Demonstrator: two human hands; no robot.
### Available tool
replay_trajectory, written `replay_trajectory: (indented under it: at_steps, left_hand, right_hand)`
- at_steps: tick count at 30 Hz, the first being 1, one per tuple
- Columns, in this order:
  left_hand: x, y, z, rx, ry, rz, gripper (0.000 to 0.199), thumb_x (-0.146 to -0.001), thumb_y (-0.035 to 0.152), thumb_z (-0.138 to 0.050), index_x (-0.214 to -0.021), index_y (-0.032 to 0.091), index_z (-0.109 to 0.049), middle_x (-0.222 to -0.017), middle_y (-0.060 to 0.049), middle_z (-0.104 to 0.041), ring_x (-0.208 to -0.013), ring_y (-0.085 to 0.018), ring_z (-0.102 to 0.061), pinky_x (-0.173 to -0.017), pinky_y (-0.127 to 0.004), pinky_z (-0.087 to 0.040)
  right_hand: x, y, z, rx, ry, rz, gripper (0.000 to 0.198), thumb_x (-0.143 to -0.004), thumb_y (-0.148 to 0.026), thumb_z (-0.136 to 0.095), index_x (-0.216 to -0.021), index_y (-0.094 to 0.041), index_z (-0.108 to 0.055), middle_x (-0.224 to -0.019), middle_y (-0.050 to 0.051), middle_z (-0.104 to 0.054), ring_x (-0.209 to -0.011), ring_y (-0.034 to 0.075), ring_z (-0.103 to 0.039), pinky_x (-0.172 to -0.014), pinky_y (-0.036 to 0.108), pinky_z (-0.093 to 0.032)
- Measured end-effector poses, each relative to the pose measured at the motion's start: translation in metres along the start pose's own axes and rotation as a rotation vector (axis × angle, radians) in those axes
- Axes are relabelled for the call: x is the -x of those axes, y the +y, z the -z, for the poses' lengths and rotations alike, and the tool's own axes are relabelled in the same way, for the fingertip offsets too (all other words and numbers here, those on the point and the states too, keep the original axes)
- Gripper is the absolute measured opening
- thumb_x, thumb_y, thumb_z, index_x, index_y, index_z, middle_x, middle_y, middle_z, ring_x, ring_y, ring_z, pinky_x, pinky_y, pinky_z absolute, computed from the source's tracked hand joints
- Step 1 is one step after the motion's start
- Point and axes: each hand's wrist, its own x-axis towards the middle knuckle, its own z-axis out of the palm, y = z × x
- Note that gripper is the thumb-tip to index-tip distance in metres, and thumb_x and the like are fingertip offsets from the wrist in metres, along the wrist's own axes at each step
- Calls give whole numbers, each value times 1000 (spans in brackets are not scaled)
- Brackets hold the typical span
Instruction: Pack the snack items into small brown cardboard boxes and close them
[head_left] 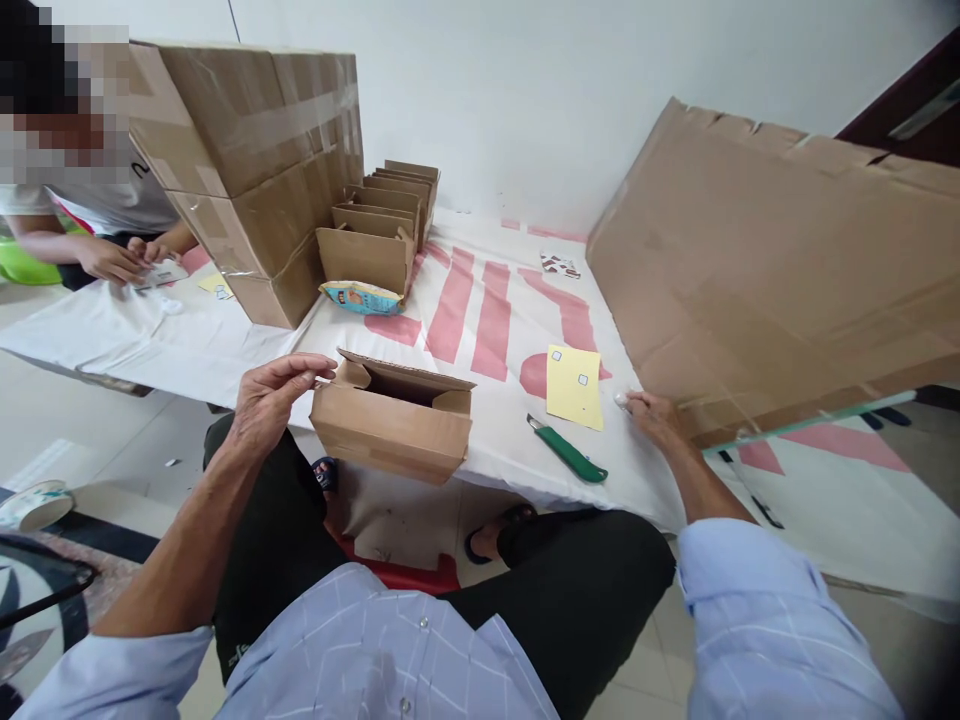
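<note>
An open-topped cardboard box (390,425) stands at the table's front edge, tilted towards me. At its left upper corner is my left hand (274,395), thumb and fingers pressed together. Whether that pinch grips the box's flap or something tiny, I cannot tell. My right hand (658,418) rests low by the large cardboard sheet, fingers closed on a small whitish shiny thing (621,400). Between the hands lie a yellow sheet (574,388) with a few small square stickers and a green utility knife (568,449), its tip pointing up and left.
Stacked taped cartons (262,180) rise at the left, beside a row of open small boxes (364,258) with a blue packet (364,297) in front. A large cardboard sheet (780,270) leans at the right. Across the left side, a co-worker's hands (124,260) handle a small card.
</note>
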Motion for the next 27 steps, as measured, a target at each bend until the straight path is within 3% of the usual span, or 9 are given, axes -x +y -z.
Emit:
replay_trajectory:
  at_steps: [5,11,17,20,23,25,27]
  left_hand:
    - [-9,4,4,-131,-158,-44,33,-83,55,-85,-91,23,-86,-111,-13,-84,-113,-33,-77,-108,-48,-58]
    - [-17,18,14,-219,-390,-106,43,-91,66,-77,-100,25,-87,-123,-15,-83,-125,-35,-74,-116,-53,-55]
    - [-21,24,19,-285,-529,-142,48,-96,68,-70,-112,26,-87,-133,-15,-80,-134,-37,-71,-120,-54,-53]
    - [-28,27,22,-335,-616,-179,44,-100,64,-66,-116,28,-86,-138,-14,-79,-137,-36,-69,-120,-52,-53]
    - [-37,30,24,-379,-698,-194,42,-101,60,-65,-122,29,-85,-145,-13,-75,-141,-35,-66,-113,-48,-57]
    - [-42,32,23,-416,-728,-182,45,-102,59,-64,-129,29,-82,-150,-13,-72,-140,-34,-66,-105,-44,-60]
    - [-44,34,22,-455,-743,-170,48,-101,60,-64,-136,29,-78,-154,-12,-70,-134,-32,-69,-98,-40,-62]
  right_hand:
    - [8,-11,3,-46,-20,-115,30,-92,-31,-66,-112,-11,-78,-119,29,-76,-108,35,-68,-94,45,-49]
    - [36,-45,19,29,142,-80,35,-95,-34,-63,-117,-11,-76,-136,34,-66,-129,44,-62,-108,59,-47]
    - [54,-96,45,-11,226,23,31,-98,-28,-51,-108,-16,-78,-128,28,-69,-127,44,-64,-110,60,-49]
    - [83,-151,47,-150,266,243,31,-103,-31,-50,-108,-19,-78,-124,21,-74,-110,34,-70,-101,47,-57]
    - [136,-216,39,-381,219,737,31,-109,-37,-51,-104,-21,-78,-109,12,-77,-105,28,-71,-94,42,-60]
    - [171,-254,31,-384,111,1013,27,-109,-41,-58,-110,-24,-79,-109,9,-78,-106,27,-72,-96,43,-60]
    - [196,-279,25,-308,53,1107,32,-103,-46,-72,-125,-24,-77,-115,10,-78,-110,30,-72,-97,47,-61]
